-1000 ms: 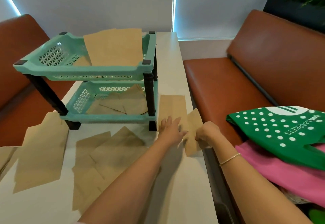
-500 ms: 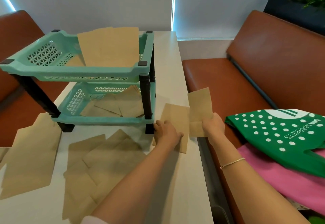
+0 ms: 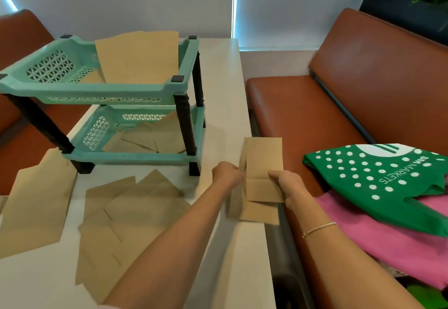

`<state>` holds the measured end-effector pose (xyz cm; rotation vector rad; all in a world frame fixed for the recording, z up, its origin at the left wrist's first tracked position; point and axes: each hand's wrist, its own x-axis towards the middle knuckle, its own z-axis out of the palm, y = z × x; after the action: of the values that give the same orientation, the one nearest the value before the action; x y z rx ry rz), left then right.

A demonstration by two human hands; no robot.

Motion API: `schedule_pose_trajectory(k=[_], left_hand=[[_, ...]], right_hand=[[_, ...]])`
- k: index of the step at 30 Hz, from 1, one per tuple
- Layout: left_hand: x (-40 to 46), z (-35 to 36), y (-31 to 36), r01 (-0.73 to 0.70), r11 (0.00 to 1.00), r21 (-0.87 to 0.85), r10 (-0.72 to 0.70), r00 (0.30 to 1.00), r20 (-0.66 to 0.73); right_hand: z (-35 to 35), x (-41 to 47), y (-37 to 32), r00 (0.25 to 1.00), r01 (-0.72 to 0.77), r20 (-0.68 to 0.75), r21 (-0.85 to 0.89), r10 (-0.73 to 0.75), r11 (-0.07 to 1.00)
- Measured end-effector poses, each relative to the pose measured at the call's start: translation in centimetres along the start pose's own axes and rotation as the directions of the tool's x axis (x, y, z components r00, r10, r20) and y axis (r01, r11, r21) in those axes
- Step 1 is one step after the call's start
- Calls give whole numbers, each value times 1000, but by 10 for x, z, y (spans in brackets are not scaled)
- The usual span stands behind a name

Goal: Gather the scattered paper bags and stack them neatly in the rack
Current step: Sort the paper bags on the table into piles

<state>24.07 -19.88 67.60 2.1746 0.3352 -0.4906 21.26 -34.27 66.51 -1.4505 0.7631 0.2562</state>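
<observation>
A two-tier teal rack (image 3: 101, 92) with dark legs stands on the white table (image 3: 225, 85). A large brown paper bag (image 3: 139, 57) leans in its top tier; several flat bags (image 3: 148, 138) lie in the bottom tier. My right hand (image 3: 287, 185) grips a small brown paper bag (image 3: 263, 163) by its lower right edge, just off the table's right edge. My left hand (image 3: 226, 172) pinches a second bag (image 3: 257, 211) that sits partly behind and below the first. More bags (image 3: 126, 221) lie scattered on the table at the left.
Brown leather benches (image 3: 315, 124) flank the table on both sides. A green dotted shopping bag (image 3: 378, 180) lies on pink fabric (image 3: 388, 238) on the right bench. One large bag (image 3: 36, 206) overhangs the table's left side. A planter (image 3: 412, 0) stands at the far right.
My right hand lifted the small bag off the table edge and brought it upright toward my left hand. My left hand picked up the second bag; the two bags now overlap.
</observation>
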Motion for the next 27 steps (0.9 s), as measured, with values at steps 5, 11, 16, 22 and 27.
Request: schedule_pose_trajectory(k=[5,11,16,22,27], left_hand=[[-21,9,22,-70,969,-239,85,995,53],[-65,53,29,-220,949,-225,241,968,70],[-98,101,24,-261,957,-126,271,960,70],[-124,157,12,-125,992,-31,122,988,-96],[-126,189,-9,-110,993,-47,105,989,-100]], right_hand=[[-19,-6,13,993,120,9,59,-121,991],[-73,-21,24,960,235,-149,-37,-238,971],[-134,-37,46,974,212,-53,-114,-219,971],[-169,-36,116,974,169,-17,-612,-226,773],[-165,-33,205,985,89,-33,-740,-169,666]])
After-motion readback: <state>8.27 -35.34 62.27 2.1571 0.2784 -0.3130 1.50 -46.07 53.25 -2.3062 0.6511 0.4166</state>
